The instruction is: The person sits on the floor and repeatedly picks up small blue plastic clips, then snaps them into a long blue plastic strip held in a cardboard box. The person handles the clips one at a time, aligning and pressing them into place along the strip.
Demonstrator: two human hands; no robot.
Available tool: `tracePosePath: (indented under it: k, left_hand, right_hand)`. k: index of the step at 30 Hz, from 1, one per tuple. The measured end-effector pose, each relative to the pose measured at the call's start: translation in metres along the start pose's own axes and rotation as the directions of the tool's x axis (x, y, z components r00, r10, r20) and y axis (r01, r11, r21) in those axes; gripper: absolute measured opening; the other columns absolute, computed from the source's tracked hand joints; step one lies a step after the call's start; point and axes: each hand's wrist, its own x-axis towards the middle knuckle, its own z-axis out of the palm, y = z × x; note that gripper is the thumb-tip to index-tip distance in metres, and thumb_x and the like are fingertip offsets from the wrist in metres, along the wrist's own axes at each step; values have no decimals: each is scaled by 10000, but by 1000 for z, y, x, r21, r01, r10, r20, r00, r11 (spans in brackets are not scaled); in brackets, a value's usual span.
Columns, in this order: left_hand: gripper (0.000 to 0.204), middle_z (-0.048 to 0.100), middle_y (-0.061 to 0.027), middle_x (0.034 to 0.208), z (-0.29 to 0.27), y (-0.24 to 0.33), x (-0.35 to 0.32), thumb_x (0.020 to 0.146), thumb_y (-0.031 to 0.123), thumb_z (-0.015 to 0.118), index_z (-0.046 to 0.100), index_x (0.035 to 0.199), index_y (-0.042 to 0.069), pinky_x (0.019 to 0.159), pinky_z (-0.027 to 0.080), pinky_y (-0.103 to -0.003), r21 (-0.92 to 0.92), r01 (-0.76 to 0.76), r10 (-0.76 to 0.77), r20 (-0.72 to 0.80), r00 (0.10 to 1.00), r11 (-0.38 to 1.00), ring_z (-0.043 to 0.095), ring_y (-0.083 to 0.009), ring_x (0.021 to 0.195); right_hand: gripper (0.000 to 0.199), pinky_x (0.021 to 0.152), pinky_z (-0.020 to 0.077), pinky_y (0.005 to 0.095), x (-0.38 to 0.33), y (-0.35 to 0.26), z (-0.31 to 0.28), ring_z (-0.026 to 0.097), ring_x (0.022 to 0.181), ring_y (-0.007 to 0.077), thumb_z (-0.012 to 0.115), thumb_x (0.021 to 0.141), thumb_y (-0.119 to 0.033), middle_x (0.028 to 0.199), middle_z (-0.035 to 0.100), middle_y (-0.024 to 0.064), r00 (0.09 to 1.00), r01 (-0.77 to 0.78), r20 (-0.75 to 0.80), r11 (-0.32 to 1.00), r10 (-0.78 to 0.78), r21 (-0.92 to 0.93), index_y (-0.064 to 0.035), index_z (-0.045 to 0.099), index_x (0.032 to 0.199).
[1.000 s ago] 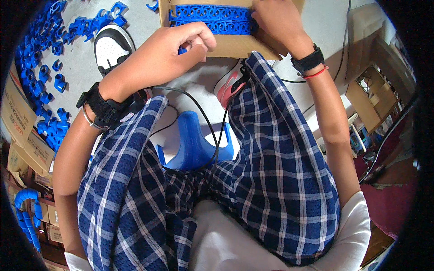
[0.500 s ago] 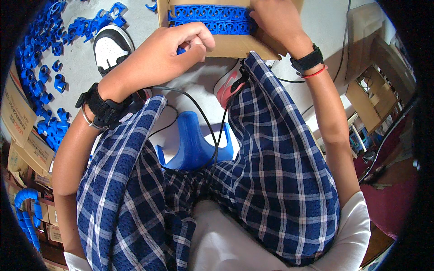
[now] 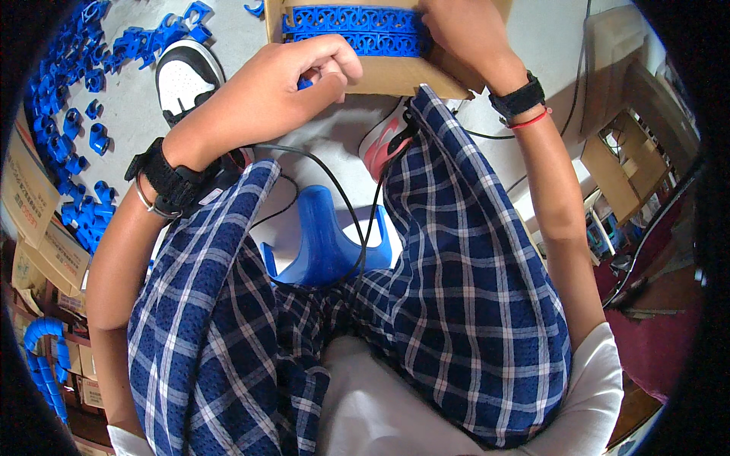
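My left hand is closed around a small blue plastic pipe clip, of which only a bit shows between the fingers. It hovers just in front of an open cardboard box. Inside the box, blue pipe clips sit packed in two neat rows. Over the right end of those rows is my right hand, its fingers bent down into the box. The upper picture edge and the hand itself hide most of its fingertips, so its grip does not show.
Many loose blue clips lie spread over the floor at the left. A blue plastic stool is between my legs, with a black cable across it. Cardboard cartons stand at far left, and a blue curved string of pieces below them.
Almost nothing differs. Both hands keep their places at the box, and the whole view has shifted very slightly.
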Motion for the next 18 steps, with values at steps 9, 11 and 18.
tracePosePath:
  k: [9, 11, 18]
  left_hand:
    - [173, 595, -16, 725, 4, -4, 1, 981, 98, 536, 618, 1104, 9, 711, 484, -264, 15, -72, 73, -60, 996, 997, 588, -93, 717]
    - [174, 591, -14, 724, 4, -6, 1, 982, 99, 535, 619, 1105, 10, 707, 482, -265, 6, -71, 71, -59, 996, 997, 583, -92, 713]
    - [172, 590, -14, 725, 4, -6, 1, 982, 104, 535, 624, 1105, 22, 709, 483, -267, 13, -70, 71, -59, 996, 997, 584, -95, 715]
  right_hand:
    - [112, 816, 467, 396, 1, -1, -2, 674, 863, 275, 610, 840, -151, 864, 701, 107, 999, -10, 40, 1000, 11, -16, -83, 699, 848]
    - [113, 818, 468, 396, 1, -1, -2, 674, 861, 276, 612, 840, -153, 865, 703, 109, 999, -13, 48, 1000, 13, -17, -83, 701, 845]
    - [118, 817, 470, 393, 1, 0, -2, 675, 854, 278, 615, 840, -157, 864, 709, 112, 999, -9, 46, 1000, 10, -6, -81, 705, 830]
